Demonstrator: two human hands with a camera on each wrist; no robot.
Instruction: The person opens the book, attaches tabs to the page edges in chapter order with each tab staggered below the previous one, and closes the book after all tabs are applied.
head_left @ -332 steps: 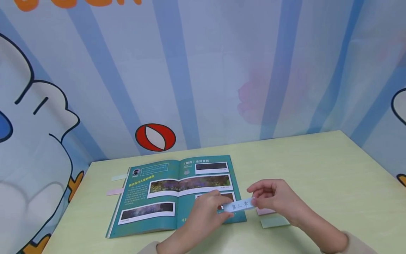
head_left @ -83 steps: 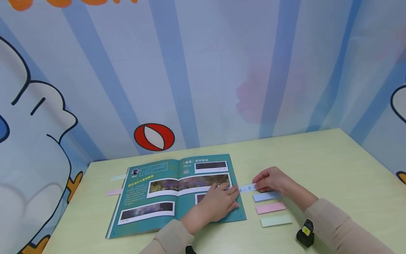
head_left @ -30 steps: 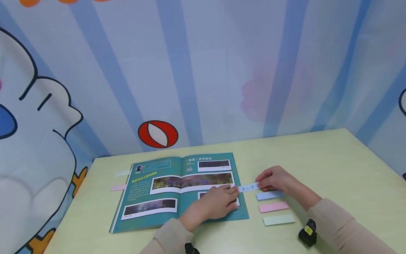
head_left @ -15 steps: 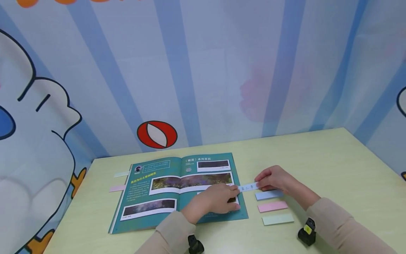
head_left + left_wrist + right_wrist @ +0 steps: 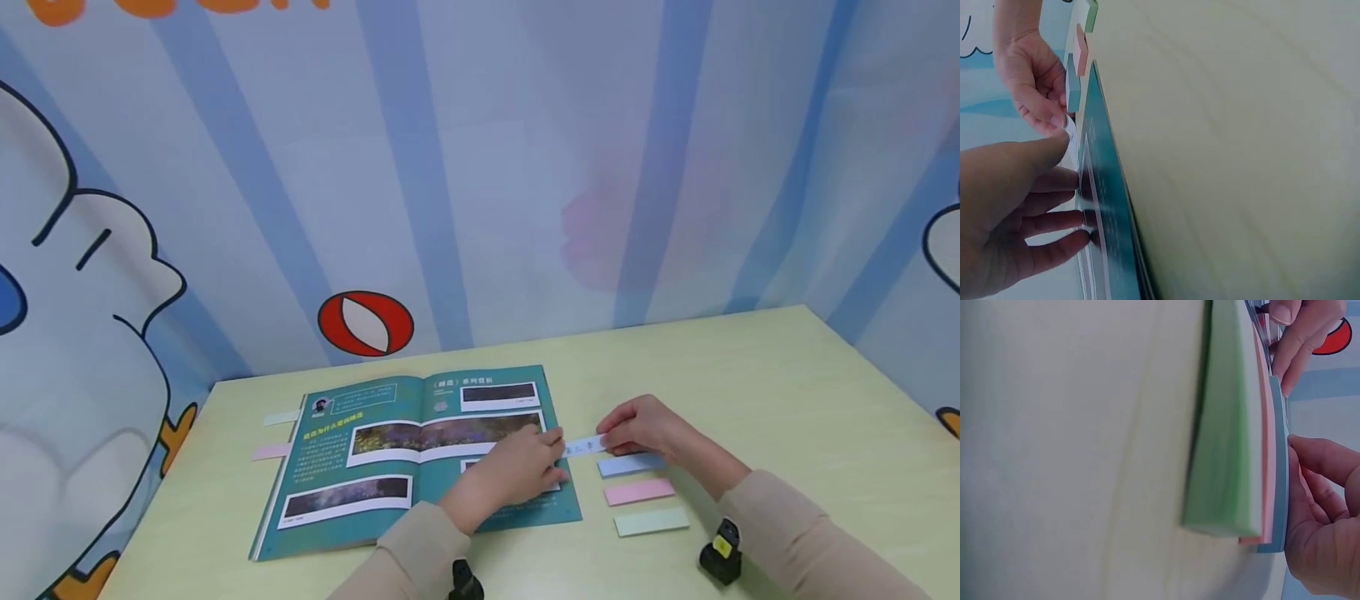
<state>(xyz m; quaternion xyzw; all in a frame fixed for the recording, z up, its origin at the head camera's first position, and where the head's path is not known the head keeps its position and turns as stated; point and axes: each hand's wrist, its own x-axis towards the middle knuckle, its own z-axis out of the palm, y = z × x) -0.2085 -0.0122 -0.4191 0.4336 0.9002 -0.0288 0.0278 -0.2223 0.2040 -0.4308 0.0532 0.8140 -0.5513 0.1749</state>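
Observation:
An open teal magazine (image 5: 442,492) lies on the table. A light blue sticky tab (image 5: 585,447) with handwriting sticks out past its right page edge. My right hand (image 5: 648,433) pinches the tab's outer end between thumb and fingers. On the right page my left hand (image 5: 517,467) rests with its fingers extended, fingertips at the page edge where the tab begins. In the left wrist view those fingertips touch the page, and the white-looking tab (image 5: 1072,145) runs between the hands. The tab's inner end is hidden by the left fingers.
Below the right hand lie a blue sticky-note pad (image 5: 632,465), a pink pad (image 5: 639,492) and a green pad (image 5: 652,522) in a column. A pale green tab (image 5: 281,418) and a pink tab (image 5: 271,452) project from the magazine's left edge. A printed backdrop (image 5: 510,208) stands behind the table.
Earlier both hands held a lettered blue piece above the page; now the tab lies at the page edge and the blue pad is on the table. Recently the left fingers shifted slightly at the edge.

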